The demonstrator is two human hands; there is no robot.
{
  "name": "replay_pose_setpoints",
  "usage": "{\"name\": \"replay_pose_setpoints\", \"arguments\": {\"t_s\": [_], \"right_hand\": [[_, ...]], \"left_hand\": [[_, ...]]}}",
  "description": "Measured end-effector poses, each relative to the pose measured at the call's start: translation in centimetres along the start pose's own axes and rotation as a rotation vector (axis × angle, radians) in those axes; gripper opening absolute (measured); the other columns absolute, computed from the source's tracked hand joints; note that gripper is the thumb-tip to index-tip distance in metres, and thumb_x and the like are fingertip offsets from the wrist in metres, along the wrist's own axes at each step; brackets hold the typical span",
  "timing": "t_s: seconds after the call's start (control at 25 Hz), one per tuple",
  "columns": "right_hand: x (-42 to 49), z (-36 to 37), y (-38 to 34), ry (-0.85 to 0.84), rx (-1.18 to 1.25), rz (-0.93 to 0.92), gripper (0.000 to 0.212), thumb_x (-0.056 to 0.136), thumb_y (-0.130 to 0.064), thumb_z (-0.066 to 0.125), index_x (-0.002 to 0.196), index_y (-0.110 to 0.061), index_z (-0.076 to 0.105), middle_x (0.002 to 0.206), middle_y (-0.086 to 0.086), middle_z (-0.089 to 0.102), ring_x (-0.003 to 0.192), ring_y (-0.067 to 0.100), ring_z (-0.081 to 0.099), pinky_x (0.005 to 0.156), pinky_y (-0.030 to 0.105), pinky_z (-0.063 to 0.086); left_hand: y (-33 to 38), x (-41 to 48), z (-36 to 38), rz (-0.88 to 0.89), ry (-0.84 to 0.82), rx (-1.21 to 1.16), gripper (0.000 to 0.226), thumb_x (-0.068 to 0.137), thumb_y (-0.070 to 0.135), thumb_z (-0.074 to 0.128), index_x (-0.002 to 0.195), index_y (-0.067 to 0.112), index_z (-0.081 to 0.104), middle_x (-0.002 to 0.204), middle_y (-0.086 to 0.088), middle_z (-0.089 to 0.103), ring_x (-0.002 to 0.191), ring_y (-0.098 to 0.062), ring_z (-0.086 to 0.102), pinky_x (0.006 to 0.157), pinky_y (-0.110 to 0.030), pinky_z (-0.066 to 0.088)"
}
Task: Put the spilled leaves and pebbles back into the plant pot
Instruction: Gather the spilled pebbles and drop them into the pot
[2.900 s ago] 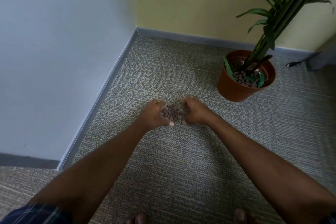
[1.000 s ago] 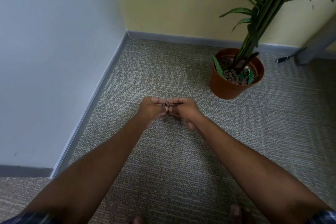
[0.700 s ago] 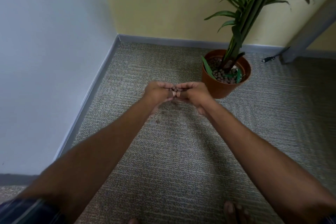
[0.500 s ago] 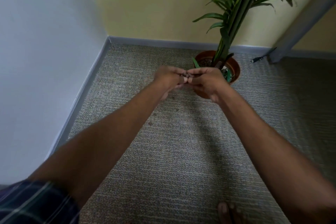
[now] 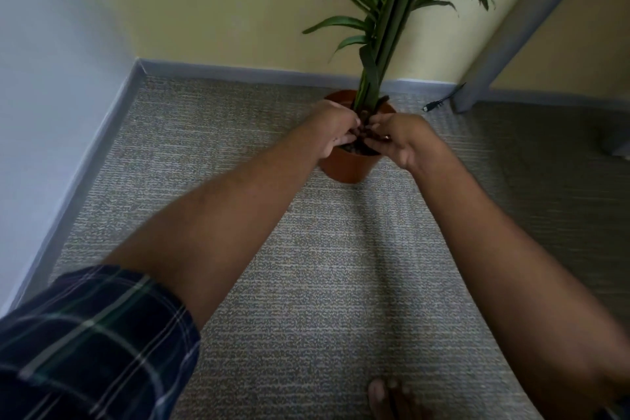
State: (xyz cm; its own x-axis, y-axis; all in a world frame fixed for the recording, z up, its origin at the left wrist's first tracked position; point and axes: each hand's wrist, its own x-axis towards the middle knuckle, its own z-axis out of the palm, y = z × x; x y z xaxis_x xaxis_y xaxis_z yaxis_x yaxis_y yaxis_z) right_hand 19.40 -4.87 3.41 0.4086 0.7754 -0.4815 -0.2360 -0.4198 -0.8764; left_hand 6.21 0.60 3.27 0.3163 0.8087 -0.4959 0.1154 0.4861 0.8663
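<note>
Having risen from carpet (image 5: 324, 266), left hand (image 5: 335, 133), right hand (image 5: 397, 138) cupping pebbles (image 5: 362, 134) over pot (image 5: 347, 167)

Head-worn view, downward over carpet (image 5: 324, 283).

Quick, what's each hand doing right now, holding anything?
Left hand: over the plant pot, fingers curled; contents cannot be told.
Right hand: over the pot too, cupped; pebbles show between the hands.

Room corner. Pale blue wall (image 5: 44, 85) at left, yellow wall (image 5: 218, 0) at back. Grey carpet (image 5: 327, 266) on floor. Grey baseboard (image 5: 238, 71) along bottom. Grey post (image 5: 525, 24) leaning at right. Dim light.
</note>
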Motion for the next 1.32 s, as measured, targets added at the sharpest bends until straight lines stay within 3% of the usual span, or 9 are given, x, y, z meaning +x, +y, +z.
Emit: {"name": "replay_pose_setpoints", "arguments": {"t_s": [0.12, 0.36, 0.48, 0.64, 0.84, 0.96, 1.12, 1.2, 1.32], "right_hand": [[0.6, -0.4, 0.1, -0.002, 0.063, 0.026, 0.04, 0.108, 0.015, 0.036, 0.136, 0.005, 0.064, 0.127, 0.02, 0.07, 0.126, 0.033, 0.066, 0.095, 0.037, 0.061], [0.2, -0.2, 0.0, 0.066, 0.083, -0.011, 0.05, 0.103, 0.016, 0.034, 0.14, 0.003, 0.065, 0.142, 0.022, 0.067, 0.133, 0.036, 0.063, 0.099, 0.042, 0.061], [-0.9, 0.1, 0.0, 0.148, 0.145, -0.07, 0.049, 0.099, 0.016, 0.036, 0.13, 0.0, 0.07, 0.13, 0.011, 0.078, 0.123, 0.026, 0.072, 0.09, 0.04, 0.061], [-2.8, 2.1, 1.6, 0.276, 0.157, -0.202, 0.028, 0.099, 0.002, 0.051, 0.107, -0.005, 0.077, 0.093, 0.01, 0.081, 0.074, 0.019, 0.073, 0.067, 0.035, 0.059], [-2.6, 7.6, 4.8, -0.068, -0.135, -0.258, 0.015, 0.101, -0.003, 0.062, 0.103, -0.009, 0.075, 0.083, 0.006, 0.077, 0.07, 0.017, 0.073, 0.065, 0.031, 0.062], [-1.4, 10.7, 7.8, -0.228, -0.416, -0.296, 0.011, 0.098, -0.002, 0.068, 0.099, -0.01, 0.076, 0.083, 0.006, 0.075, 0.078, 0.024, 0.07, 0.069, 0.037, 0.061], [0.3, 12.9, 12.0, -0.388, -1.102, -0.474, 0.038, 0.099, -0.015, 0.075, 0.137, -0.009, 0.075, 0.134, 0.014, 0.076, 0.124, 0.03, 0.071, 0.108, 0.041, 0.057], [0.8, 13.3, 13.5, -0.5, -1.312, -0.518, 0.05, 0.103, -0.016, 0.068, 0.152, -0.009, 0.061, 0.155, 0.016, 0.062, 0.144, 0.034, 0.058, 0.118, 0.042, 0.049], [0.8, 12.8, 15.0, -0.505, -1.518, -0.662, 0.044, 0.1, -0.015, 0.062, 0.144, -0.008, 0.062, 0.148, 0.014, 0.059, 0.139, 0.036, 0.057, 0.11, 0.048, 0.054]], "left_hand": [[-0.3, 0.2, 0.0, 0.01, 0.04, -0.03, 0.018, 0.106, -0.003, 0.056, 0.097, 0.005, 0.07, 0.094, -0.009, 0.069, 0.083, -0.018, 0.072, 0.064, -0.021, 0.066], [0.0, -0.7, -2.3, 0.044, 0.017, -0.052, 0.03, 0.11, 0.002, 0.051, 0.136, 0.0, 0.067, 0.108, -0.013, 0.072, 0.101, -0.032, 0.081, 0.076, -0.029, 0.069], [0.0, -1.3, -4.6, 0.076, 0.011, -0.035, 0.033, 0.107, -0.003, 0.054, 0.136, 0.001, 0.067, 0.129, -0.019, 0.072, 0.107, -0.034, 0.08, 0.085, -0.034, 0.069], [-0.9, -2.0, -8.2, 0.083, 0.053, 0.028, 0.029, 0.106, 0.001, 0.058, 0.131, 0.006, 0.071, 0.12, -0.018, 0.078, 0.101, -0.028, 0.082, 0.083, -0.034, 0.07], [-4.2, -2.5, -13.5, 0.026, 0.111, 0.14, 0.025, 0.103, 0.001, 0.06, 0.124, 0.007, 0.071, 0.119, -0.015, 0.078, 0.106, -0.03, 0.079, 0.091, -0.041, 0.068], [-7.1, -3.0, -16.4, 0.009, 0.149, 0.286, 0.025, 0.099, 0.001, 0.065, 0.124, 0.005, 0.071, 0.108, -0.013, 0.077, 0.086, -0.025, 0.073, 0.09, -0.042, 0.065], [-12.0, -4.1, -20.1, 0.048, 0.218, 0.545, 0.022, 0.096, -0.002, 0.066, 0.114, 0.003, 0.076, 0.096, -0.015, 0.074, 0.078, -0.024, 0.068, 0.064, -0.029, 0.056], [-13.9, -4.6, -21.6, 0.097, 0.262, 0.721, 0.022, 0.092, -0.002, 0.07, 0.11, 0.007, 0.08, 0.099, -0.011, 0.076, 0.086, -0.022, 0.071, 0.074, -0.028, 0.059], [-15.8, -5.0, -22.8, 0.115, 0.238, 0.923, 0.025, 0.091, 0.001, 0.071, 0.11, 0.01, 0.084, 0.112, -0.006, 0.081, 0.102, -0.021, 0.076, 0.095, -0.033, 0.062]]}}
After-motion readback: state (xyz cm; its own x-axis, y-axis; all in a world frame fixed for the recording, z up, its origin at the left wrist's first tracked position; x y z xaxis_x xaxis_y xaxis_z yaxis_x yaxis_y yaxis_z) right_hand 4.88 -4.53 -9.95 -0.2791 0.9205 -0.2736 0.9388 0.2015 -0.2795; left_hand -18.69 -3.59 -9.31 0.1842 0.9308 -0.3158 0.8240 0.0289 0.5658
